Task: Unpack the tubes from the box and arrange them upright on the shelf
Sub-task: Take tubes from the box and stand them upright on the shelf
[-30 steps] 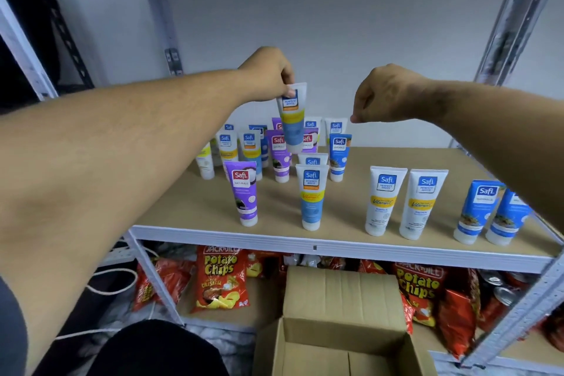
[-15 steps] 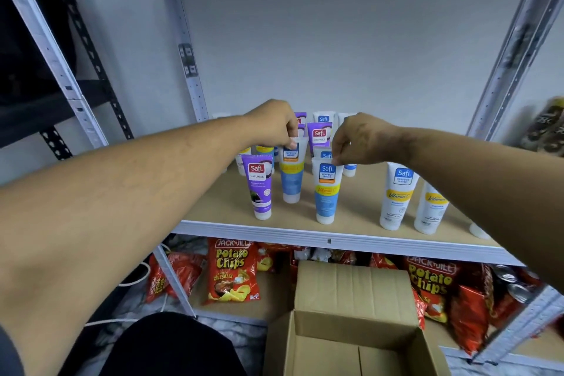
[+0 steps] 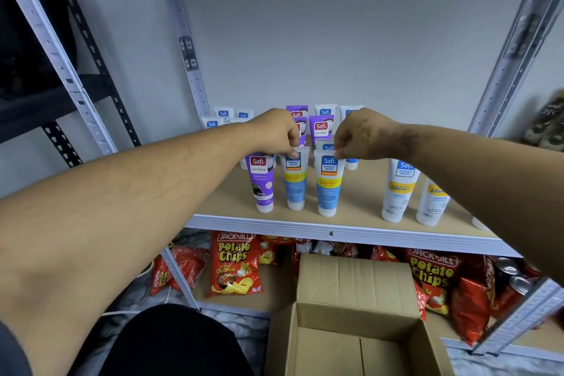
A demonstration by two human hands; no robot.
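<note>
Pinching the crimped tops of two blue tubes, our left hand [image 3: 276, 134] and right hand [image 3: 360, 134] steady them upright on the shelf [image 3: 345, 233]. Letting go unevenly could tip either into its close neighbours.

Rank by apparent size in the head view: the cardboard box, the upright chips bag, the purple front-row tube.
1. cardboard box, though it sits nearest the camera
2. chips bag
3. purple tube, farther back, so true size against the bag is unsure

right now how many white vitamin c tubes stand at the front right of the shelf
2: one white tube right of the blue tubes, a second white tube beside it, partly behind the right forearm. More may be hidden.
</note>
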